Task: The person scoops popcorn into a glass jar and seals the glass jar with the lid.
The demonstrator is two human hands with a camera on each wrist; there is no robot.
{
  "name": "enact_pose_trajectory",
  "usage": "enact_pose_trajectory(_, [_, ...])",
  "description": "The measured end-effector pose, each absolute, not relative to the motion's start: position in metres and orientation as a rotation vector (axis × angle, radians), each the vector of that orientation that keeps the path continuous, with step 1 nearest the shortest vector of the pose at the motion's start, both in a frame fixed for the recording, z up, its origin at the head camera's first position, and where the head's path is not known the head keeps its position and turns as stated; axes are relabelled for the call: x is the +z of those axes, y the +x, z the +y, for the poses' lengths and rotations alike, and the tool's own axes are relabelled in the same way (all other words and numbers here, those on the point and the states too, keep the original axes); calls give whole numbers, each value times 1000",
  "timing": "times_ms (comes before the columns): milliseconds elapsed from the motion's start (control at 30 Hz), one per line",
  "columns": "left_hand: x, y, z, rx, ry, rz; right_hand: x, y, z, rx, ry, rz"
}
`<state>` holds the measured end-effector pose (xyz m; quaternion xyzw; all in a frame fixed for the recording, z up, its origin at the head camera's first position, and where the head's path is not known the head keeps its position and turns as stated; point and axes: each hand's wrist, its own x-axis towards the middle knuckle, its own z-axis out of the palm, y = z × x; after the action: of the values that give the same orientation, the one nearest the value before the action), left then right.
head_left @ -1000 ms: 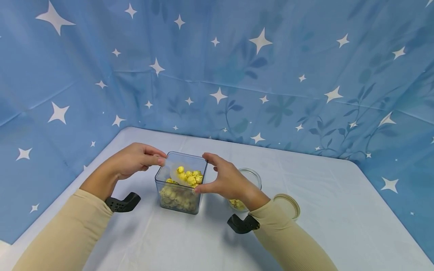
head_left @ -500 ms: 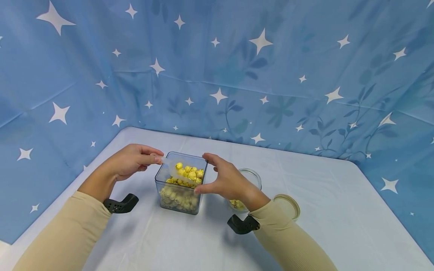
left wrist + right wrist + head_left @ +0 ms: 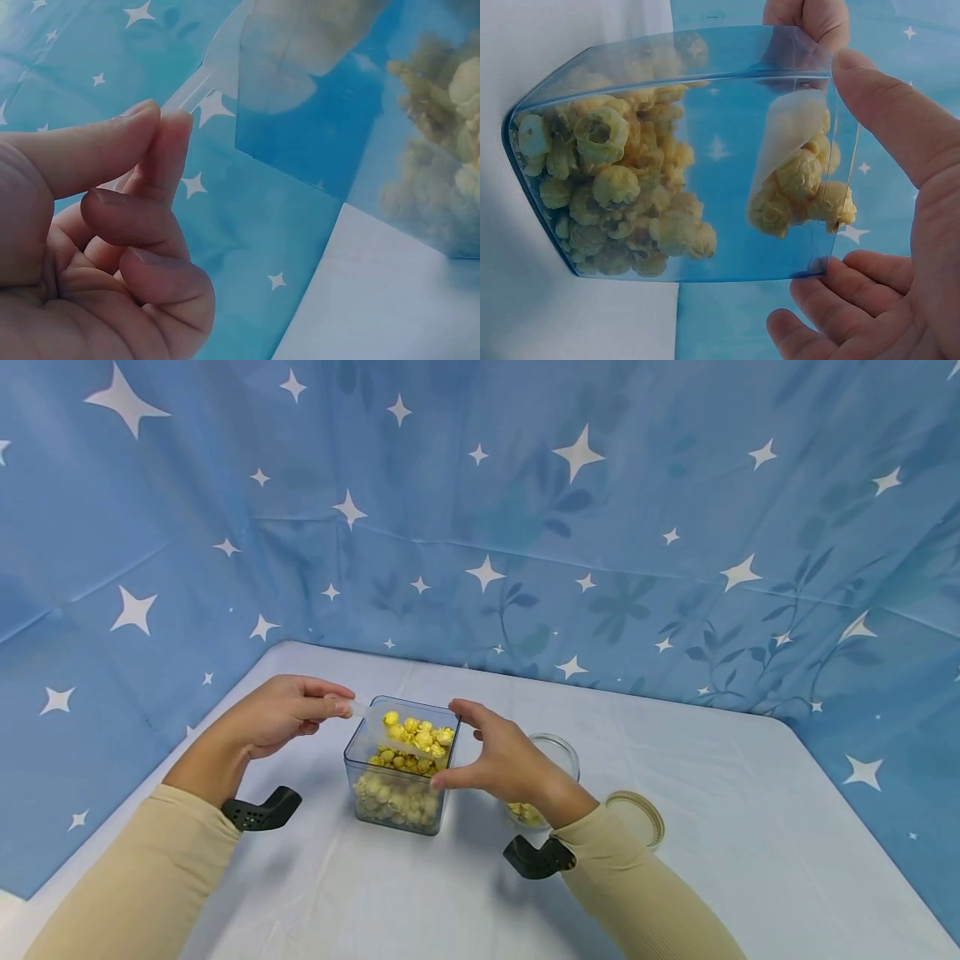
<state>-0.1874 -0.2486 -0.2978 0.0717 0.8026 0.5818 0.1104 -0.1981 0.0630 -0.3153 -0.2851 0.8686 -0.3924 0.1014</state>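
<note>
A clear bluish square container (image 3: 350, 758) stands on the table, with yellow popcorn (image 3: 615, 187) in its lower part. My left hand (image 3: 279, 717) pinches the thin handle of a translucent scoop (image 3: 784, 131) between thumb and forefinger. The scoop's bowl is inside the container near its mouth, tilted and loaded with several popcorn pieces (image 3: 802, 176). Only part of the handle shows in the left wrist view. My right hand (image 3: 504, 762) grips the container at its rim, thumb on the near side and fingers at the far right corner.
Right of the container, a round glass jar (image 3: 576, 762) with popcorn at its bottom is partly hidden by my right hand. A round gold-rimmed lid (image 3: 658, 818) lies beside my right wrist. A starry blue curtain (image 3: 480, 610) stands behind the white table (image 3: 420, 893).
My left hand has moved slightly left, drawing the scoop up off the popcorn below with pieces in it. The right hand and the container have stayed in place.
</note>
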Motion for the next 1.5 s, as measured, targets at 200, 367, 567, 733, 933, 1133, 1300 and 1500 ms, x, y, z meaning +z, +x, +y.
enact_pose_trajectory(200, [-298, -186, -248, 1742, 221, 2345, -315, -197, 63, -1159, -841, 2570])
enact_pose_trajectory(367, [-302, -186, -244, 1738, 241, 2320, -315, -197, 64, -1167, -848, 2562])
enact_pose_trajectory(567, [-307, -187, -245, 1757, 211, 2296, -316, -197, 64, -1165, -864, 2558])
enact_pose_trajectory(733, [-308, -187, -248, 1788, 215, 2298, -317, -197, 64, -1153, -877, 2564])
enact_pose_trajectory(933, [-306, -185, -249, 1790, 179, 2326, -317, -197, 64, -1153, -874, 2566])
enact_pose_trajectory(1133, [-307, -185, -251, 1787, 168, 2338, -316, -196, 64, -1157, -866, 2569])
enact_pose_trajectory(1300, [-307, -183, -253, 1785, 163, 2336, -316, -196, 64, -1163, -863, 2562])
enact_pose_trajectory(1500, [-305, -182, -253, 1805, 153, 2334, -316, -196, 64, -1165, -860, 2558])
